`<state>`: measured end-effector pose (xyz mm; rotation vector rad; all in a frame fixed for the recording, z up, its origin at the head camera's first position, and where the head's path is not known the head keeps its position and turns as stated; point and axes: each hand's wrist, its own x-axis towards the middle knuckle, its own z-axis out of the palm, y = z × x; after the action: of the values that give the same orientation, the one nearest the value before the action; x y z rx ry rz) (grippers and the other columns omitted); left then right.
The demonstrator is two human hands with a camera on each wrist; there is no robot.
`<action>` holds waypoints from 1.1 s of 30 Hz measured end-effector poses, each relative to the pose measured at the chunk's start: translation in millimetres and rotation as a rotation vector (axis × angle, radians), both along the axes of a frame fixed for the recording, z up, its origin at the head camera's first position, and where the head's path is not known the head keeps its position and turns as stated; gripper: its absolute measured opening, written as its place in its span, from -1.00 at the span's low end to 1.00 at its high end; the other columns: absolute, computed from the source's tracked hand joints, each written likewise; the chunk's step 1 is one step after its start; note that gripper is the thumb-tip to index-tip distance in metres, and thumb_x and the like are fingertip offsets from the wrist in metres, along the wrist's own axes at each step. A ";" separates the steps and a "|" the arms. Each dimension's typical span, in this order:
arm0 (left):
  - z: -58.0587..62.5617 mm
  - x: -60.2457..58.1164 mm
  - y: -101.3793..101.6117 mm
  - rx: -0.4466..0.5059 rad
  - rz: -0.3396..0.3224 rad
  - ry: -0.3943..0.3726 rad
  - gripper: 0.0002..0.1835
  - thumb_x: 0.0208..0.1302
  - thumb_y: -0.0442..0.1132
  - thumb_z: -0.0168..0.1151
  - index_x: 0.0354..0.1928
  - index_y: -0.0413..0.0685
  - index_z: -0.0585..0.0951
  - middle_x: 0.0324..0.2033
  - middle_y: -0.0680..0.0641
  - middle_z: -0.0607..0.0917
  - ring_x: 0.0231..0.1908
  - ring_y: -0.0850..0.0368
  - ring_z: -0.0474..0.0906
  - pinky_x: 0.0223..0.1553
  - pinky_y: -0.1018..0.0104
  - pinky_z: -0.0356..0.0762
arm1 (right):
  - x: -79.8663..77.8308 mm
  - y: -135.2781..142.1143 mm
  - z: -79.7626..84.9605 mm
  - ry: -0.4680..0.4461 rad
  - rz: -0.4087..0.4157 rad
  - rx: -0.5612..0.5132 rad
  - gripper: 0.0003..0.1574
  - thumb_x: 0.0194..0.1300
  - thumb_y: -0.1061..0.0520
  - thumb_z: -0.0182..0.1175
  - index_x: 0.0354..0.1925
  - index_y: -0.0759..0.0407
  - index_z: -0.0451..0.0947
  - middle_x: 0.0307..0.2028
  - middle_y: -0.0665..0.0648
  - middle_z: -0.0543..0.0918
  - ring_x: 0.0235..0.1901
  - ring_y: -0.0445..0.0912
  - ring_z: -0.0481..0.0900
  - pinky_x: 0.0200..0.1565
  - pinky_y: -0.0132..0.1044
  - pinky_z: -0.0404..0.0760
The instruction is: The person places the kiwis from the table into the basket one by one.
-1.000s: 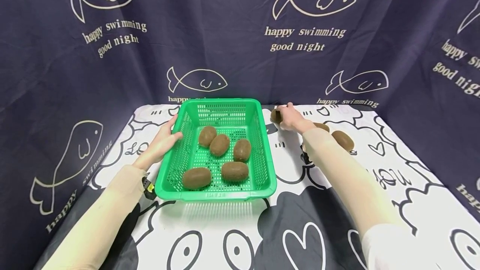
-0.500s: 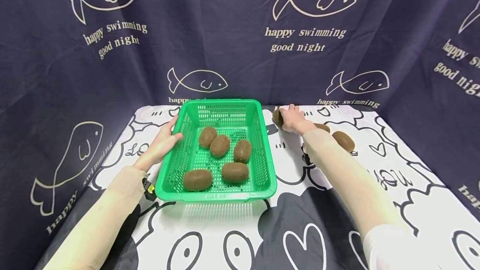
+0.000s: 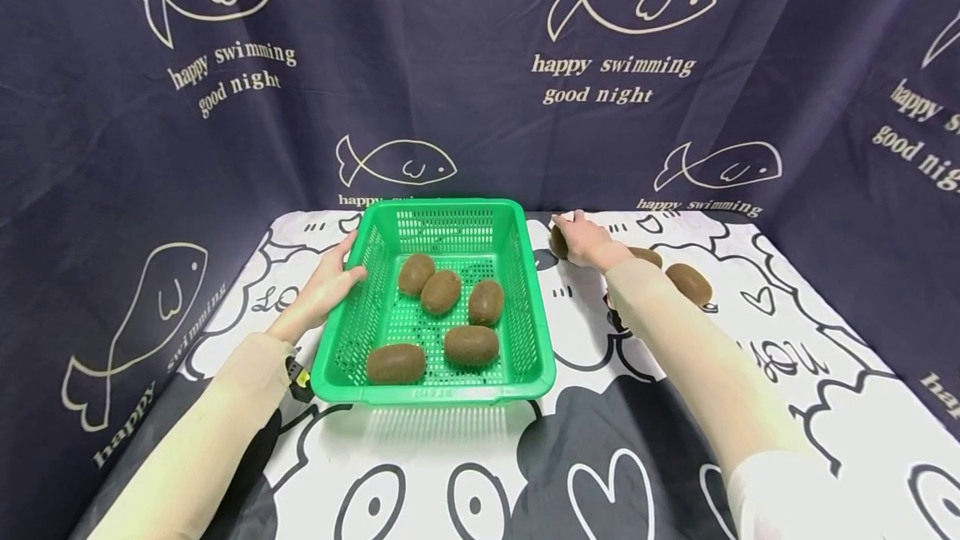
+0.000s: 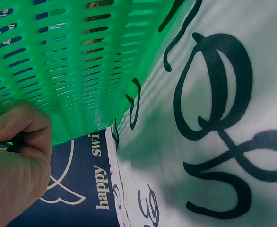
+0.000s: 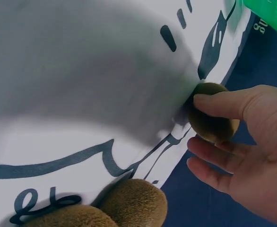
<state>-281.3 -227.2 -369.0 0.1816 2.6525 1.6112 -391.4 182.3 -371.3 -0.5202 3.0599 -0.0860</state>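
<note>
My left hand (image 3: 324, 280) holds the left rim of a green plastic basket (image 3: 431, 393), its thumb over the edge. The left wrist view shows that hand (image 4: 22, 151) against the slotted basket wall (image 4: 72, 85). Several brown kiwis lie inside, one of them a kiwi (image 3: 396, 363) at the front left. Beyond the basket's right side, my right hand (image 3: 588, 242) holds another kiwi (image 3: 558, 243) near the table's back edge. In the right wrist view the thumb lies across this kiwi (image 5: 212, 126), with fingers on its other side.
Two more kiwis, one partly behind the right forearm (image 3: 645, 256) and one farther right, a kiwi (image 3: 688, 283), lie on the patterned white tablecloth (image 3: 420, 457). A dark blue curtain (image 3: 480, 65) with fish drawings hangs behind the table.
My right hand and the kiwi at its fingers have shifted slightly right and toward me. The left hand, the basket and its kiwis stay in place.
</note>
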 end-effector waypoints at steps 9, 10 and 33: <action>3.1 0.2 0.1 0.027 0.001 0.007 -0.09 0.16 -0.44 -0.03 0.54 -0.08 -0.15 0.34 -0.41 0.27 -0.29 0.06 0.55 -0.28 0.25 0.69 | -2.5 10.3 -0.9 -0.058 -0.074 -0.033 -0.06 0.06 0.14 0.32 0.31 0.41 0.13 0.15 0.62 0.28 0.06 0.41 0.46 0.09 0.22 0.53; 3.5 0.5 0.2 0.026 0.001 0.008 -0.10 0.16 -0.44 -0.03 0.54 -0.08 -0.15 0.34 -0.41 0.27 -0.29 0.06 0.55 -0.28 0.26 0.69 | -3.1 11.3 -1.1 -0.061 -0.072 -0.042 -0.03 0.06 0.12 0.34 0.32 0.42 0.12 0.17 0.60 0.29 0.10 0.40 0.44 0.13 0.22 0.50; 0.8 1.4 0.3 0.027 -0.012 -0.006 -0.10 0.16 -0.44 -0.04 0.54 -0.03 -0.15 0.32 -0.42 0.29 -0.28 0.01 0.56 -0.27 0.19 0.70 | -0.3 16.5 -3.4 -0.007 -0.105 -0.061 -0.14 -0.19 0.16 0.41 0.05 0.51 0.31 0.02 0.50 0.32 -0.05 0.38 0.48 -0.01 0.18 0.56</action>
<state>-280.0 -226.8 -368.2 0.1924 2.6215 1.6426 -391.6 198.8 -374.7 -0.3610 3.0848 -0.1836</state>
